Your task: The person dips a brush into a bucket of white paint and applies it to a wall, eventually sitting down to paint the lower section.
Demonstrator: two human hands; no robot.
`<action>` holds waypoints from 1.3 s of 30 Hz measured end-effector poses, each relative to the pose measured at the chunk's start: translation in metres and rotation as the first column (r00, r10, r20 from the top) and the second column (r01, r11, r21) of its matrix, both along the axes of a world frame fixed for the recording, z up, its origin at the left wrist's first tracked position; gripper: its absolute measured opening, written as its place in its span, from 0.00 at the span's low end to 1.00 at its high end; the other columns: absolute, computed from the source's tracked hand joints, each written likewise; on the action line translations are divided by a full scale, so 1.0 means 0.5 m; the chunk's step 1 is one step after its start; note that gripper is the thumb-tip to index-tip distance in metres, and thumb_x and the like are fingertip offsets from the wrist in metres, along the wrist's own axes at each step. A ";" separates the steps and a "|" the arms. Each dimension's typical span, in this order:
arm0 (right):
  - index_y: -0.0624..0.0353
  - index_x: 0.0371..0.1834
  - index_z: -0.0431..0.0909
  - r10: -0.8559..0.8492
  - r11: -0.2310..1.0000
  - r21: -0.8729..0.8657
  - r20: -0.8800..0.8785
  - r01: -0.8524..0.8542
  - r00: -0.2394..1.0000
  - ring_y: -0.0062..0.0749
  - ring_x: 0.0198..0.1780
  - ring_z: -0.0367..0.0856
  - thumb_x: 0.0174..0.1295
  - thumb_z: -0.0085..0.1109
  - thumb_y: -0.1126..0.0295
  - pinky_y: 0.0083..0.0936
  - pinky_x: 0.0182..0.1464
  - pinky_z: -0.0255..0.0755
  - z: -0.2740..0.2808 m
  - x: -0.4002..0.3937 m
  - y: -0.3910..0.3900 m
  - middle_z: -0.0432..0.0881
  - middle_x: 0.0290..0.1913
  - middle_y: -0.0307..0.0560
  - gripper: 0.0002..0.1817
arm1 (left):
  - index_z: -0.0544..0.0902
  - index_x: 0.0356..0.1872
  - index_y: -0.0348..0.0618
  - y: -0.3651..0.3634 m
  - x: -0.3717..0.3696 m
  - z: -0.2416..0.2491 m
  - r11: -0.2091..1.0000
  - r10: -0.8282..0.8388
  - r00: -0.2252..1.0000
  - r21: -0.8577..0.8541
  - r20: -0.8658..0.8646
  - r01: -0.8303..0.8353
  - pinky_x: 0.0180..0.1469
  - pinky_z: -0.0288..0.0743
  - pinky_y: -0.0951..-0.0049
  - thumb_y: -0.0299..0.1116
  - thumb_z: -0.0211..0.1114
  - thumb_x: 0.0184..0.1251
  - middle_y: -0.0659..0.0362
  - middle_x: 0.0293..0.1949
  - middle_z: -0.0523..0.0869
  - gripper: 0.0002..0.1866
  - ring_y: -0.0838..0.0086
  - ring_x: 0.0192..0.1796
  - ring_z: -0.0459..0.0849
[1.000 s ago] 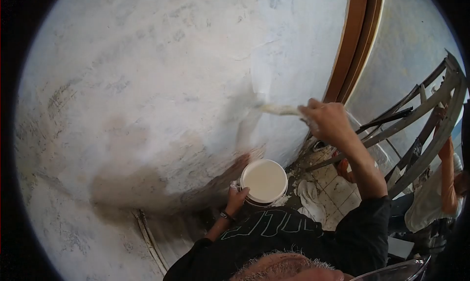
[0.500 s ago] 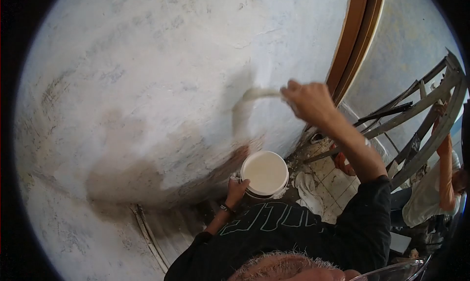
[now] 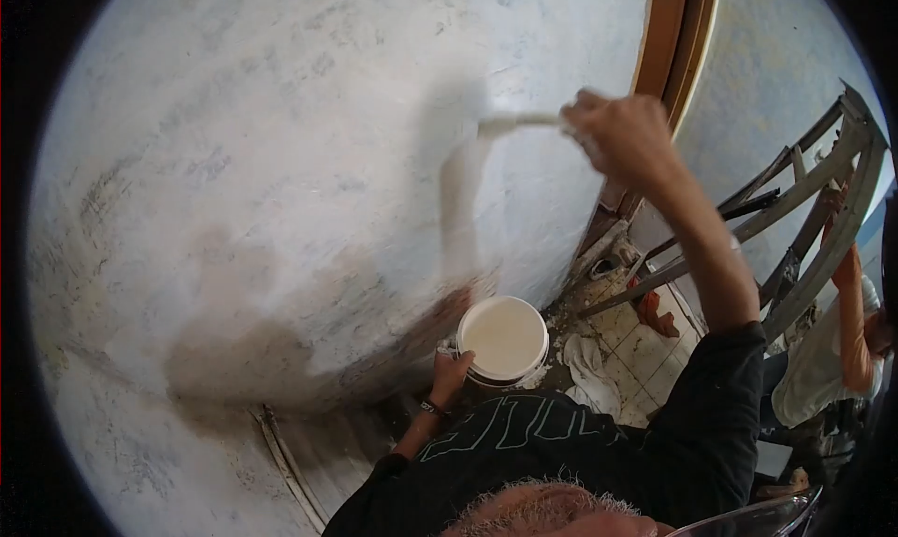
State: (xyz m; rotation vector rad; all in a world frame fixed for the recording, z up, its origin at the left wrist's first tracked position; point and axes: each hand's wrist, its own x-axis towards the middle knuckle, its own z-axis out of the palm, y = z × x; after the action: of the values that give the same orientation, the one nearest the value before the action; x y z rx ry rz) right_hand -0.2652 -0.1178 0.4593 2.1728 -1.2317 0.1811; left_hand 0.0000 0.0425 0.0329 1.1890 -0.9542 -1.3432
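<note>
My right hand (image 3: 622, 135) is closed around the handle of a brush (image 3: 519, 122), blurred by motion, whose far end meets the pale, patchy wall (image 3: 374, 97). Below it, my left hand (image 3: 451, 369) grips the near left rim of a white bucket (image 3: 503, 339), thumb over the edge. Pale, creamy liquid fills part of the bucket, which is close to the wall's lower part.
At the right, a worn ladder (image 3: 814, 191) leans beside another person (image 3: 832, 350) with a raised arm. A brown door frame (image 3: 675, 50) borders the wall. White cloth (image 3: 589, 373) and an orange-red cloth (image 3: 655, 312) lie on the tiled floor.
My right hand and the brush have moved up along the wall and slightly right. My left hand still holds the bucket in nearly the same place.
</note>
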 end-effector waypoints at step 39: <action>0.51 0.46 0.80 0.138 0.983 0.090 0.234 -0.162 0.962 0.26 0.22 0.77 0.70 0.51 0.60 0.27 0.22 0.74 -0.243 -0.083 -0.036 0.81 0.34 0.38 0.11 | 0.79 0.45 0.30 0.003 -0.047 0.024 0.996 0.086 0.996 0.017 0.014 -0.086 0.42 0.78 0.73 0.27 0.63 0.61 0.56 0.41 0.85 0.14 0.75 0.41 0.83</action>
State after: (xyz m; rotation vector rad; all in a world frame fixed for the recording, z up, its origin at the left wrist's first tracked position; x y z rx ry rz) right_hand -0.3065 -0.1360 0.3380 2.3939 -1.2227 0.4467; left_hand -0.0234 0.0442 0.0447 1.2401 -0.8928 -1.2791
